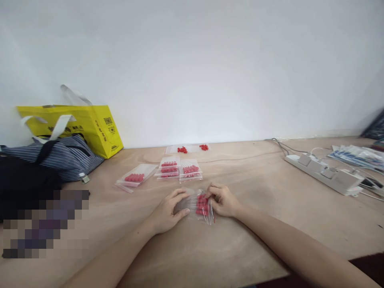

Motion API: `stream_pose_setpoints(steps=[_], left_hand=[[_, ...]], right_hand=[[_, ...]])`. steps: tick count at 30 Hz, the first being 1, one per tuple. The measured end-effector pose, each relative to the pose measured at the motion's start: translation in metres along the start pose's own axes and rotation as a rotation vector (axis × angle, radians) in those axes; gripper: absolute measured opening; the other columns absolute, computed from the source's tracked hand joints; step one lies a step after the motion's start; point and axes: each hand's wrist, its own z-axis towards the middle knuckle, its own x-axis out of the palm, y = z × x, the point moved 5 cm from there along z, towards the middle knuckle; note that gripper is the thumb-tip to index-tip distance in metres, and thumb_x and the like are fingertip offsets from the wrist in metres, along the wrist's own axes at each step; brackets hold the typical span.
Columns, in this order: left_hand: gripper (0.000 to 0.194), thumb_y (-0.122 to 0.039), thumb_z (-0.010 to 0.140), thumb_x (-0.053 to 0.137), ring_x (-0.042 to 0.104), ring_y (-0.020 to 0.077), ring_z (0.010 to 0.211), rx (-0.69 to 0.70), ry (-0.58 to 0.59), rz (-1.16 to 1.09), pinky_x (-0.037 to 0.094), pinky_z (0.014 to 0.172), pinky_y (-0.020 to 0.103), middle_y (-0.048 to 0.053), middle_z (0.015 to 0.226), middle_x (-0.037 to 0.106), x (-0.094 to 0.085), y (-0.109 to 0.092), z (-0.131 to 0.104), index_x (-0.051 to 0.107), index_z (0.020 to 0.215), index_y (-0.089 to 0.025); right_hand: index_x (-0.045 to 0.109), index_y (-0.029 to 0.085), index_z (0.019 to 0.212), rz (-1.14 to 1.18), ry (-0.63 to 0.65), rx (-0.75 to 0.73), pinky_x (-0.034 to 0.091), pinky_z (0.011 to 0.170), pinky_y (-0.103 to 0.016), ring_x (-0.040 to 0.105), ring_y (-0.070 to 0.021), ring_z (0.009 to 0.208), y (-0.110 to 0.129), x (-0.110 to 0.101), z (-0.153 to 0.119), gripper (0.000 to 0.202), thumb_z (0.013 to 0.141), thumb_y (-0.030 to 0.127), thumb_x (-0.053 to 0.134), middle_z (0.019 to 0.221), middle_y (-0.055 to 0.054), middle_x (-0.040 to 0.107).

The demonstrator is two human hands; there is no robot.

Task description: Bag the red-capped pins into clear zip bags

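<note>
A clear zip bag (205, 218) lies on the table in front of me, with several red-ended pieces (202, 205) inside. Their clear, slender stems point left. My left hand (171, 212) curves round the stem end, thumb on the near side and fingers on the far side. At the bag's right edge, beside the red ends, my right hand (223, 201) has its fingers bent and pinching the plastic. Beyond my hands lie filled bags of like pieces: one stack (134, 177) to the left, another (169, 170) in the middle, and one (191, 170) right beside it.
Near the wall, loose red pieces (182, 150) rest on clear plastic. On the left stand a yellow bag (103, 132) and a striped bag (70, 160). A white power strip (322, 174) with plugs and cables lies right, near plastic packets (357, 155). The table's front edge shows lower right.
</note>
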Motion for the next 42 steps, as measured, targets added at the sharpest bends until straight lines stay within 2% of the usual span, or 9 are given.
stream_pose_setpoints(steps=[4,7,13,17,22,27,32,35,42], left_hand=[[0.029,-0.021,0.08,0.048,0.051,0.0206,0.104,0.007,-0.004,-0.003,0.041,0.089,0.035,0.006,0.115,0.052,0.002,0.002,0.001,0.053,0.109,-0.021],[0.026,-0.016,0.08,0.044,0.053,0.0208,0.1,-0.086,-0.087,0.034,0.041,0.088,0.036,0.007,0.109,0.055,0.0,0.013,0.002,0.056,0.103,-0.019],[0.018,-0.021,0.077,0.048,0.056,0.0226,0.087,-0.219,-0.26,0.125,0.045,0.078,0.038,0.007,0.093,0.057,-0.011,0.024,0.002,0.058,0.092,-0.016],[0.022,-0.032,0.08,0.049,0.055,0.0207,0.089,-0.05,-0.172,0.02,0.046,0.08,0.035,0.006,0.093,0.056,-0.01,0.003,0.002,0.057,0.094,-0.018],[0.063,-0.039,0.063,0.069,0.049,0.0258,0.106,0.13,-0.024,0.034,0.042,0.088,0.039,0.009,0.119,0.046,-0.001,-0.013,-0.002,0.045,0.118,-0.022],[0.032,-0.021,0.079,0.054,0.056,0.0191,0.094,0.327,-0.125,0.211,0.048,0.08,0.031,0.007,0.105,0.057,-0.001,-0.021,-0.004,0.049,0.11,-0.021],[0.021,-0.011,0.085,0.042,0.06,0.0152,0.08,0.581,-0.272,0.403,0.051,0.068,0.025,0.003,0.085,0.063,0.0,-0.042,-0.009,0.053,0.102,-0.018],[0.019,-0.013,0.087,0.04,0.061,0.0147,0.075,0.588,-0.298,0.458,0.05,0.061,0.023,0.003,0.08,0.063,0.002,-0.041,-0.009,0.056,0.095,-0.018],[0.027,-0.015,0.087,0.033,0.061,0.0158,0.073,0.492,-0.151,0.473,0.049,0.057,0.023,0.005,0.071,0.062,0.009,-0.032,-0.007,0.06,0.087,-0.019]], right_hand=[[0.06,0.016,0.068,-0.05,-0.043,0.038,0.038,0.048,-0.018,0.048,-0.0091,0.056,-0.003,0.0,-0.002,0.026,0.058,-0.001,0.044,0.066,0.0,0.05],[0.063,0.017,0.072,-0.024,-0.061,0.051,0.039,0.047,-0.018,0.048,-0.0084,0.054,-0.003,-0.001,-0.003,0.026,0.061,0.001,0.046,0.066,0.0,0.051],[0.062,0.018,0.095,0.164,0.138,-0.014,0.047,0.062,-0.023,0.058,-0.0122,0.071,0.017,0.006,-0.004,0.026,0.071,0.012,0.053,0.086,-0.005,0.06],[0.059,0.019,0.102,0.177,0.162,-0.045,0.048,0.067,-0.024,0.059,-0.0135,0.08,0.02,0.009,-0.003,0.035,0.069,0.007,0.05,0.092,-0.006,0.059],[0.061,0.021,0.097,0.049,0.083,-0.077,0.048,0.065,-0.022,0.059,-0.0119,0.074,0.015,0.007,-0.003,0.029,0.074,0.008,0.048,0.084,-0.004,0.061],[0.059,0.022,0.098,-0.041,0.031,-0.17,0.047,0.066,-0.021,0.058,-0.0115,0.075,0.019,0.003,-0.006,0.029,0.077,0.007,0.046,0.084,-0.004,0.062],[0.055,0.02,0.101,-0.192,0.0,-0.246,0.046,0.059,-0.021,0.058,-0.0126,0.071,0.024,0.001,-0.017,0.029,0.078,0.009,0.043,0.082,-0.005,0.061],[0.053,0.019,0.102,-0.283,0.023,-0.298,0.043,0.055,-0.021,0.058,-0.0132,0.073,0.031,0.003,-0.026,0.028,0.079,0.01,0.042,0.083,-0.005,0.061],[0.056,0.02,0.09,-0.312,0.096,-0.25,0.041,0.052,-0.021,0.057,-0.0121,0.066,0.029,0.003,-0.028,0.015,0.084,0.018,0.042,0.076,-0.004,0.06]])
